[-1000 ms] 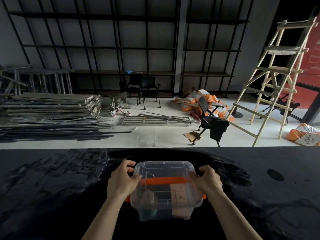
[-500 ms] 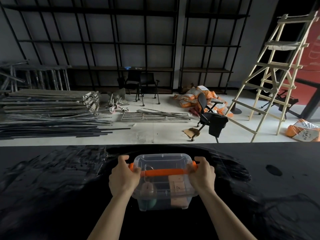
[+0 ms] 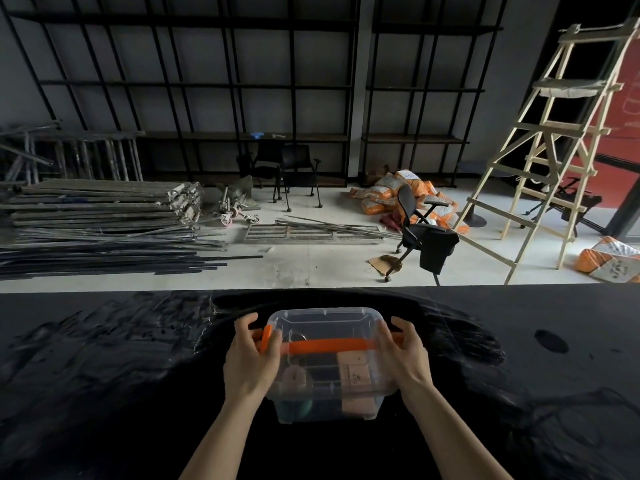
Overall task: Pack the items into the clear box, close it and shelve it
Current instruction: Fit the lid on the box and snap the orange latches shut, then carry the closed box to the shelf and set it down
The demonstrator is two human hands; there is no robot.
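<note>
The clear box [image 3: 325, 323] sits on the black table [image 3: 104, 375] with its clear lid on and an orange handle [image 3: 329, 346] lying across the top. Through the plastic I see a pale carton [image 3: 355, 370], a pinkish round item [image 3: 294, 377] and a teal round item [image 3: 294, 408]. My left hand [image 3: 251, 358] holds the box's left side, fingers on the orange latch [image 3: 266, 337], which sticks up. My right hand [image 3: 403, 356] holds the right side over the other orange latch [image 3: 397, 337].
Beyond the table's far edge lies a concrete floor with stacked metal bars [image 3: 97, 223], an office chair [image 3: 420, 237], orange sacks [image 3: 398, 195] and a wooden ladder [image 3: 554, 150]. Black shelving [image 3: 242, 88] lines the back wall.
Both hands slid up from the box's sides to the orange latches at the lid's ends. The left latch now stands raised. The box sits a little farther from me.
</note>
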